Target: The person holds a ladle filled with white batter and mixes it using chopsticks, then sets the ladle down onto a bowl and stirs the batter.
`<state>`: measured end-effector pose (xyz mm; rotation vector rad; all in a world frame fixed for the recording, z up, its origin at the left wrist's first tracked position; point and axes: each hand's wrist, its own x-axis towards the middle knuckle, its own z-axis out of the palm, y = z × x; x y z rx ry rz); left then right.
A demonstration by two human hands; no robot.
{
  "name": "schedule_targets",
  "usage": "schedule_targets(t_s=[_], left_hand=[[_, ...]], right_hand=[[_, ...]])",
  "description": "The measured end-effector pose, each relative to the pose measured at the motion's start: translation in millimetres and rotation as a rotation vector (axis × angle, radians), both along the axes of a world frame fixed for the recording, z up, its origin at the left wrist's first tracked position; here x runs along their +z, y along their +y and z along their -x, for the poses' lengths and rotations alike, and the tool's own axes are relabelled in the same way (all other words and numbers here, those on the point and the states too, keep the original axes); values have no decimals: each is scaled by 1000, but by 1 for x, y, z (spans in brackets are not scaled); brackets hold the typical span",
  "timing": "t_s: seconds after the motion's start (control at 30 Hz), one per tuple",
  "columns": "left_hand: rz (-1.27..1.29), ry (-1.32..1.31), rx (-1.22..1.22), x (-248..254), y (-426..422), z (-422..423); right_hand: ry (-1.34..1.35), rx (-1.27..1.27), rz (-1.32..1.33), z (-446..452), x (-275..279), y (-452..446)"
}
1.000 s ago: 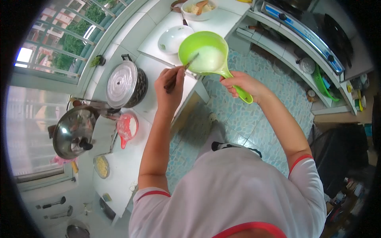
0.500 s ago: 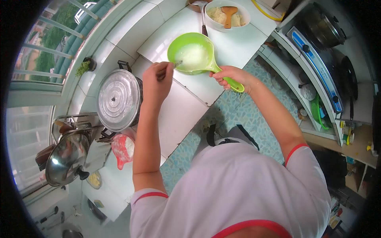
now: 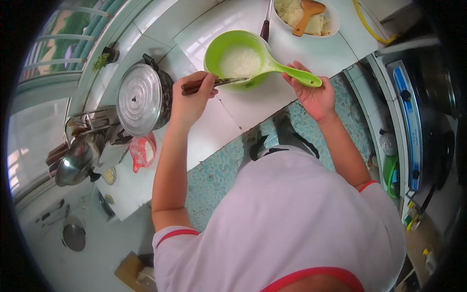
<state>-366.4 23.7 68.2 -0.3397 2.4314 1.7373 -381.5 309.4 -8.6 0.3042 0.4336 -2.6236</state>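
Observation:
A light green water ladle (image 3: 212,57) with a long handle stands on the white counter, holding a white floury or milky mass. In my left hand (image 3: 192,100), closed fingers grip a pair of chopsticks (image 3: 228,81) with dark handles and metal-looking tips. Their tips reach over the near rim of the ladle. My right hand (image 3: 317,100) is at the ladle's handle, palm up, its fingers loosely spread behind and under it; it does not wrap round the handle.
A lidded pot (image 3: 138,100) and a red scoop (image 3: 142,153) with white powder stand on the left. Behind the ladle is a white bowl (image 3: 333,24) of pale food with a wooden spatula (image 3: 306,18). A stove (image 3: 408,126) is at the right.
My right hand has loosened from the ladle's handle and opened. The chopsticks have turned to lie flatter across the ladle's near rim. The whole view has shifted.

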Motion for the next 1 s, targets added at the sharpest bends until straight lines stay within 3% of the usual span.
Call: schedule_targets(t_s=[0.03,0.13,0.23,0.33,0.47,0.5,0.6,0.7,0.8,0.9,1.0], left_hand=[[-43,23,36,-5,8,4],[-70,112,166,-23,4,12],[98,131,298,-23,-6,8],[116,145,191,-16,11,-10],[-139,-2,228,-13,29,1],[-138,17,228,-16,24,5],[-41,166,183,-25,-5,14],[14,90,181,-14,-26,13],[-59,-11,125,-6,-28,2],[-132,-47,80,-14,-33,3],[-193,14,180,-23,-65,21]], right_hand=[[61,-16,113,5,-6,3],[88,-160,114,15,-8,-1],[142,-224,-612,34,-22,-15],[387,-372,-560,58,-39,-33],[256,-429,-312,88,-41,-68],[145,-516,-310,94,-30,-79],[233,-528,-401,125,-35,-98],[287,-472,-498,157,-16,-113],[458,-349,-830,192,-31,-131],[517,-169,-1018,201,2,-147],[599,5,-966,214,-4,-160]])
